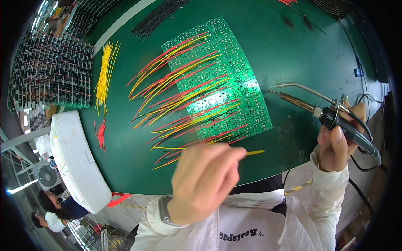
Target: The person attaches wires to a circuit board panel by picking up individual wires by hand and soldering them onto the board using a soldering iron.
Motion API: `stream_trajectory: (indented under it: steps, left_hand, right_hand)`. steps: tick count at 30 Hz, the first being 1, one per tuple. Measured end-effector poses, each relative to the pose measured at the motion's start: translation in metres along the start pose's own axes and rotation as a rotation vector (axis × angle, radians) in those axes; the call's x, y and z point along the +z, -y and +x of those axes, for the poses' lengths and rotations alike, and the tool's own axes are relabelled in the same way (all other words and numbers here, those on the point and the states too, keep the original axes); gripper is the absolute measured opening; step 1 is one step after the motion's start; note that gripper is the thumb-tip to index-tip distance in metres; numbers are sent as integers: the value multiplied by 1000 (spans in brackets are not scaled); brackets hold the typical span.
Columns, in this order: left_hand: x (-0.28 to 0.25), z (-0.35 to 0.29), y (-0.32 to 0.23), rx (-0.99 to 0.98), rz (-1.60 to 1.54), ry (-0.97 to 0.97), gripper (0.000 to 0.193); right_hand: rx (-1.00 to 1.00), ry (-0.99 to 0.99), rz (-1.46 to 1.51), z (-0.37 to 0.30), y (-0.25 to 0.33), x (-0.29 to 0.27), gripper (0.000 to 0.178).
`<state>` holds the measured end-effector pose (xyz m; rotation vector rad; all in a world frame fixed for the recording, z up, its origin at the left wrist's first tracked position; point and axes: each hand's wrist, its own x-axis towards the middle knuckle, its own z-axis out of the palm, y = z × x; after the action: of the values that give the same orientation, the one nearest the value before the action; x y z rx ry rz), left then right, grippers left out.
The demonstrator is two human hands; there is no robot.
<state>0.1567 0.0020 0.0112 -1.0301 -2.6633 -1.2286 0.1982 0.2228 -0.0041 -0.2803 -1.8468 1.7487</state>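
Observation:
My left hand (205, 178) is closed in a pinch just off the near edge of the green circuit board panel (247, 79). A yellow wire (254, 152) sticks out to the right of its fingertips, and a yellow length also shows left of the hand. In my right hand (335, 148) is a soldering iron (337, 121) with a black handle and a curved metal tube beside its tip. The iron points left, its tip apart from the panel's right edge. Rows of red, yellow and a few black wires (176, 88) stand on the panel, leaning left.
Yellow wires (103, 79), red wires (100, 134) and black wires (157, 19) lie on the green table (130, 167). A white foam box (77, 163) sits at the left edge, with stacked boards (52, 71) behind. The iron's cable (368, 125) trails right. People (63, 209) are at far left.

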Motion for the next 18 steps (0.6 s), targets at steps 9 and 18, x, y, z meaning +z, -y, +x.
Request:
stream_trajectory:
  steps: [9,18]
  left_hand:
    - [11,12,12,38,196,-96,23]
    - [12,5,15,24,139,-85,33]
  right_hand:
    - [28,-5,-32,-14,-3,-3,42]
    - [161,-11,10,-20,5,-7,54]
